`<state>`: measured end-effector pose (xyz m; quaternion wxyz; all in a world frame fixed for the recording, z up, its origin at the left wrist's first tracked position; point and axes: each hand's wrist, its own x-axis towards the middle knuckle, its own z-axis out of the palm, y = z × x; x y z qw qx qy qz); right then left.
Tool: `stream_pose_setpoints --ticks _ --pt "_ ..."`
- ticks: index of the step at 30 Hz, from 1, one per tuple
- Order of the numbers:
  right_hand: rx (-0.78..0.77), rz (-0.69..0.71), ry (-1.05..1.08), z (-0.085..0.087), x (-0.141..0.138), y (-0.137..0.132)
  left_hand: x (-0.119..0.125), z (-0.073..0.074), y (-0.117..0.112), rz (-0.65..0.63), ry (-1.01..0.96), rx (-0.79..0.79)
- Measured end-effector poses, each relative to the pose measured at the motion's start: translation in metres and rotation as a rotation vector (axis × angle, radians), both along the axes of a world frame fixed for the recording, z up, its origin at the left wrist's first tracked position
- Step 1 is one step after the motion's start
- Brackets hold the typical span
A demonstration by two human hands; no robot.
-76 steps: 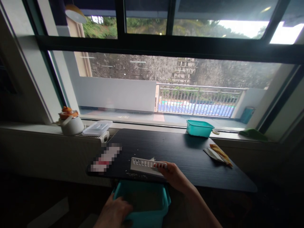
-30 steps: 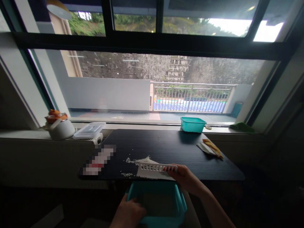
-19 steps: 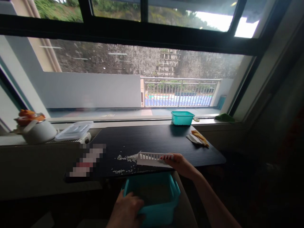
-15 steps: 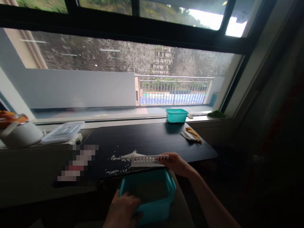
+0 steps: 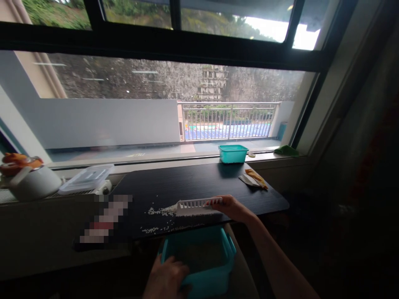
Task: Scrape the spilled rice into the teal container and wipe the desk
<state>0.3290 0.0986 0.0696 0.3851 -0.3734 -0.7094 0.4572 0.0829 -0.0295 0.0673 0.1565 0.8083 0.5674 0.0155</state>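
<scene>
My right hand [image 5: 232, 208] grips the right end of a white slotted plastic strip [image 5: 190, 208], which stands on its long edge on the dark table [image 5: 183, 179]. White grains [image 5: 165, 210] that look like rice lie at the strip's left end, and more are scattered along its near side toward the table's front edge. Below that edge, over my lap, my left hand [image 5: 170, 274] has its fingers hooked over the near left rim of a teal plastic bin [image 5: 209, 279]. The bin's inside is dim, so I cannot make out its contents.
Another teal bin [image 5: 233, 154] stands by the window at the back. A yellow and white packet [image 5: 254, 178] lies at the table's right. Left of the table are a clear plastic lid [image 5: 89, 177] and a grey-white pot [image 5: 35, 182]. A blurred-out patch [image 5: 106, 219] covers the left edge.
The white strip has shifted slightly away from the table's front edge and tilted more upright, now hiding part of the grain pile. My left hand keeps its hold on the bin.
</scene>
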Motion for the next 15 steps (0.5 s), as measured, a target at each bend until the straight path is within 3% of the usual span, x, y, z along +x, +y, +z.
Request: stream_pose_setpoints --ticks 8,15 --pt "-0.058 0.070 -0.033 0.010 0.008 -0.022 0.003 0.005 0.003 -0.011 0.024 -0.030" --pt "-0.038 -0.007 0.003 0.003 0.016 -0.006 0.003 0.001 0.005 -0.018 0.033 -0.021"
